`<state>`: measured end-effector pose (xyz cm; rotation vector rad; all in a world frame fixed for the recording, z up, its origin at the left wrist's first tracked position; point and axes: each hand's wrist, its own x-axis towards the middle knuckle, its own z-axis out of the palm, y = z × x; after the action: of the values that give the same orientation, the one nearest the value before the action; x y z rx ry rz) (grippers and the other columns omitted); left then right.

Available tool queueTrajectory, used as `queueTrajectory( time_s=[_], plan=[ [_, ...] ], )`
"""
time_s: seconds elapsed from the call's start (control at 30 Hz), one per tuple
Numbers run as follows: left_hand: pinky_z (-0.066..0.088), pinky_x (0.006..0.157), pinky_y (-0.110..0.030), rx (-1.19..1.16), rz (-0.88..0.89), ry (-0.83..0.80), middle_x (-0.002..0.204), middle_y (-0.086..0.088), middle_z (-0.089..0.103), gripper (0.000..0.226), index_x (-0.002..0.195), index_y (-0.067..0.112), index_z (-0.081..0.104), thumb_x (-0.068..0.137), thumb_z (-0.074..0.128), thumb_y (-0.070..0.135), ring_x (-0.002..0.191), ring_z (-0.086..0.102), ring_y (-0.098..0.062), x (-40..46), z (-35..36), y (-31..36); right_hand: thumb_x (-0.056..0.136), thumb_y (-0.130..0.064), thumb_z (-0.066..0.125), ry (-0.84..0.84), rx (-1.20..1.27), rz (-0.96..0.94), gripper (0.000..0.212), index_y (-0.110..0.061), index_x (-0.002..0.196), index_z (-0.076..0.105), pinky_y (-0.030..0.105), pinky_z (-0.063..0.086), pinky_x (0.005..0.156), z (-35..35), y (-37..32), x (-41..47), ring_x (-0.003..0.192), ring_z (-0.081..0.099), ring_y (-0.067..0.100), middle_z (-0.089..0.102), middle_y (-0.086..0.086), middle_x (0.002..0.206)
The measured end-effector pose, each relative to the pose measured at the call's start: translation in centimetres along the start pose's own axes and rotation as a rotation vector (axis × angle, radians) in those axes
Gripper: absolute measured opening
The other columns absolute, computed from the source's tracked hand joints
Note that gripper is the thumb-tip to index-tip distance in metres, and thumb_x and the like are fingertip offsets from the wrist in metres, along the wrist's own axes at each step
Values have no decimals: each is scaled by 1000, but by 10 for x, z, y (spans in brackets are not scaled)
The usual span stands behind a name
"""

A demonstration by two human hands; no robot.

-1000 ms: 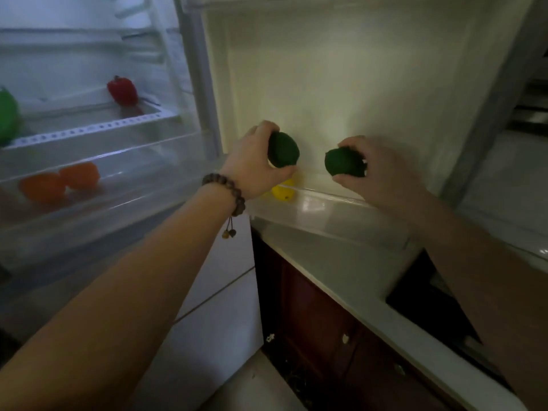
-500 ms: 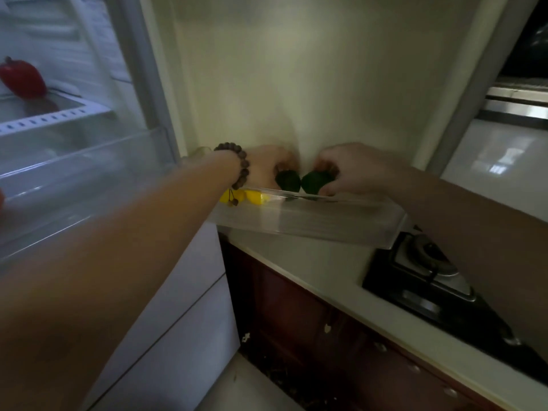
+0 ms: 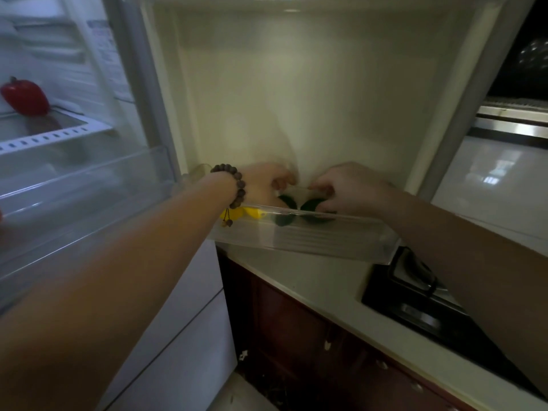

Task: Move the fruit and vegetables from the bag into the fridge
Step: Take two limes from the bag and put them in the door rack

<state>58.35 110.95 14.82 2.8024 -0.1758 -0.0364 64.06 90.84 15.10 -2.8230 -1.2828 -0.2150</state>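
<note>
**Both hands down in the fridge door bin**

Both hands reach into the clear door bin (image 3: 311, 235) on the inside of the open fridge door (image 3: 311, 99). Left hand (image 3: 264, 185), with a beaded bracelet (image 3: 234, 185) at the wrist, has curled fingers over a dark green fruit (image 3: 286, 203) sitting in the bin; motion blur hides whether it grips it or only touches it. Right hand (image 3: 347, 188) has its fingers curled down onto a second green fruit (image 3: 311, 206) just beside the first, and its hold is equally hard to make out. Yellow fruit (image 3: 246, 212) lies in the same bin, partly hidden under the left wrist.

Further left, inside the fridge, a red pepper (image 3: 25, 96) sits on a white shelf (image 3: 56, 134) above a clear drawer (image 3: 83, 197).

Below the bin runs a pale surface (image 3: 320, 280) over dark wooden cabinets (image 3: 296, 330). A black gas hob (image 3: 415, 298) is set into the surface on the right. Behind it is a glossy white tiled wall (image 3: 489, 185), with a metal range hood (image 3: 513, 120) above. The room is dim.
</note>
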Motion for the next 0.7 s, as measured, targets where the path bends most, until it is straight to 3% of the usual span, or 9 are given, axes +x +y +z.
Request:
queueTrajectory(
  time_s=[0.1,0.23,0.3,0.37,0.5,0.63,0.7],
  plan=[
    [38,88,-21,-87,7,65,126,2,54,52,129,21,50,85,63,43,116,51,-13,-10,-1,11,82,-44,66,124,109,30,43,-27,121,62,32,47,84,-4,1,-9,95,60,15,66,-2,112],
    [37,85,-22,-65,120,212,128,0,54,45,130,20,49,91,53,41,112,51,-14,-22,6,44,89,-33,59,310,191,73,38,-15,122,62,41,39,98,-3,1,-26,111,54,28,62,11,120],
    [39,92,-26,-43,239,276,131,-1,52,46,132,18,48,92,51,41,116,50,-16,-25,12,65,92,-25,56,382,313,114,35,-14,125,59,31,33,102,0,3,-43,114,51,23,58,8,123],
    [38,102,-31,-38,370,354,137,-1,49,54,136,18,46,90,49,46,122,46,-16,-23,24,83,94,-20,54,444,404,177,35,-17,128,56,12,26,93,4,5,-67,109,46,11,54,2,120],
    [29,111,-38,-40,462,445,145,-8,39,64,139,12,42,86,50,48,134,35,-22,-16,55,124,92,-16,56,611,389,281,29,-8,120,61,-5,24,85,15,20,-125,101,46,8,59,12,116],
    [31,110,-45,-35,521,413,148,-8,35,68,143,13,33,88,48,49,135,31,-23,-13,89,175,92,-16,56,610,346,431,33,-8,124,57,-6,20,89,27,46,-194,113,48,14,57,11,123],
    [29,111,-45,-30,542,407,150,-5,32,66,145,15,30,90,50,47,137,28,-21,-13,108,205,93,-21,54,597,305,531,37,-12,129,54,3,21,96,34,61,-231,121,45,15,53,7,130]
  ],
)
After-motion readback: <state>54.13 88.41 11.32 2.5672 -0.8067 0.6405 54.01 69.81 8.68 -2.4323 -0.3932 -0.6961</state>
